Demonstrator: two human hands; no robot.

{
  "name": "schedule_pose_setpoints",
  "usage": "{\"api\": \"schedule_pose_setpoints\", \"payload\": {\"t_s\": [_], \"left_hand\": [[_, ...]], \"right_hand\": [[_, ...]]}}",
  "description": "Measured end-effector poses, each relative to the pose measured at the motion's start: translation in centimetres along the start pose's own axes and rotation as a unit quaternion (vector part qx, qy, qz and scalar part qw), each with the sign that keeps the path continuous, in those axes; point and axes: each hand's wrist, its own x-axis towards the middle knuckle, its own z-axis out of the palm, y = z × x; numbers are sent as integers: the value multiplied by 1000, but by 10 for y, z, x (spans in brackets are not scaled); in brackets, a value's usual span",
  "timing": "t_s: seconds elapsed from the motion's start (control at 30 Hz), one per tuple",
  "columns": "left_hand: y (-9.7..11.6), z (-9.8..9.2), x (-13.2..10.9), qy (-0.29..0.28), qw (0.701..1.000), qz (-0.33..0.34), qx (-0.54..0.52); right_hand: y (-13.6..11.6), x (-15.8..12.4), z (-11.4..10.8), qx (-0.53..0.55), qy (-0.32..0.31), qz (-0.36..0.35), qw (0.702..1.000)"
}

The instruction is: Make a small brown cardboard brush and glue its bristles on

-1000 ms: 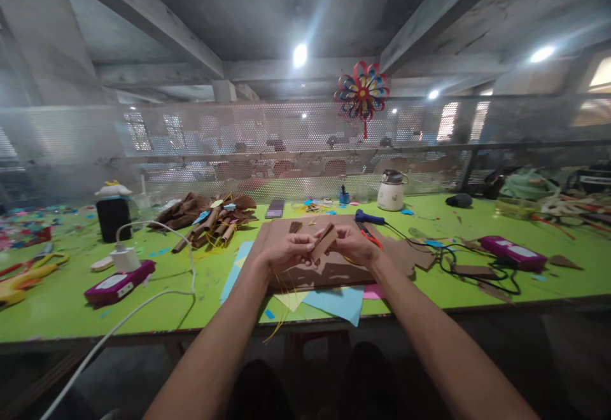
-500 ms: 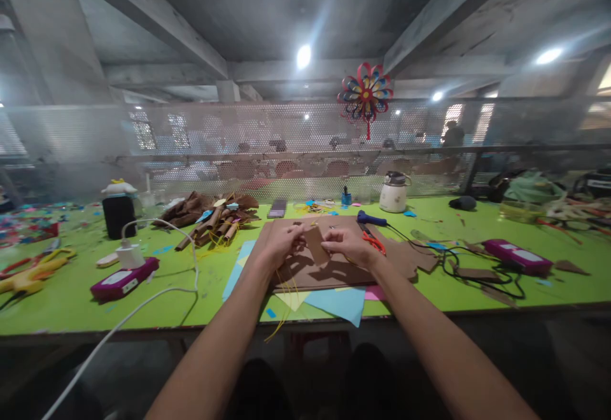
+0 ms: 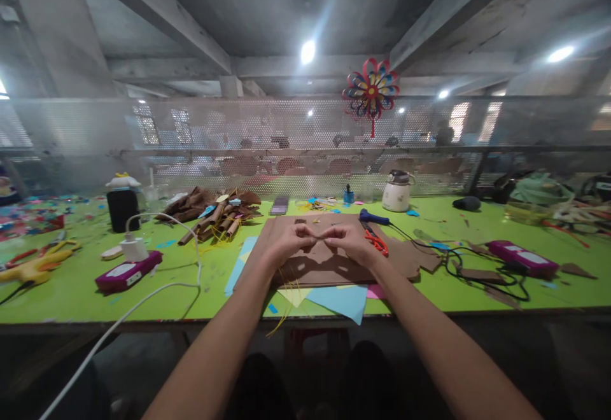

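My left hand (image 3: pixel 292 243) and my right hand (image 3: pixel 347 242) meet above a stack of brown cardboard sheets (image 3: pixel 329 272). Between their pinched fingertips is a small cardboard piece (image 3: pixel 319 237), turned edge-on so that only a thin line of it shows. Both hands are closed on it, one at each end. Orange-handled scissors (image 3: pixel 377 243) lie on the cardboard just right of my right hand. A blue glue gun (image 3: pixel 373 217) rests behind them. Yellow strings (image 3: pixel 291 286) hang over the stack's front left, near my left wrist.
Blue paper (image 3: pixel 341 302) sticks out under the cardboard. Brown cardboard rolls (image 3: pixel 217 219) are heaped at the back left. Purple power strips (image 3: pixel 128 272) lie on both sides, with a white cable (image 3: pixel 157 287) crossing the left. A white bottle (image 3: pixel 396 192) stands behind.
The cardboard piece has turned from showing its flat face to edge-on. My hands have come closer together, and the view has shifted slightly.
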Motion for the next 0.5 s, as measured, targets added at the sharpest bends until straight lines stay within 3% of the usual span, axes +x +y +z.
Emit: {"api": "schedule_pose_setpoints", "payload": {"t_s": [0.27, 0.5], "left_hand": [[-3, -4, 0, 12, 1000, -10, 5], [8, 2, -2, 0, 998, -58, 7]], "right_hand": [[12, 5, -2, 32, 36, -6, 999], [20, 9, 1, -18, 43, -19, 999]]}}
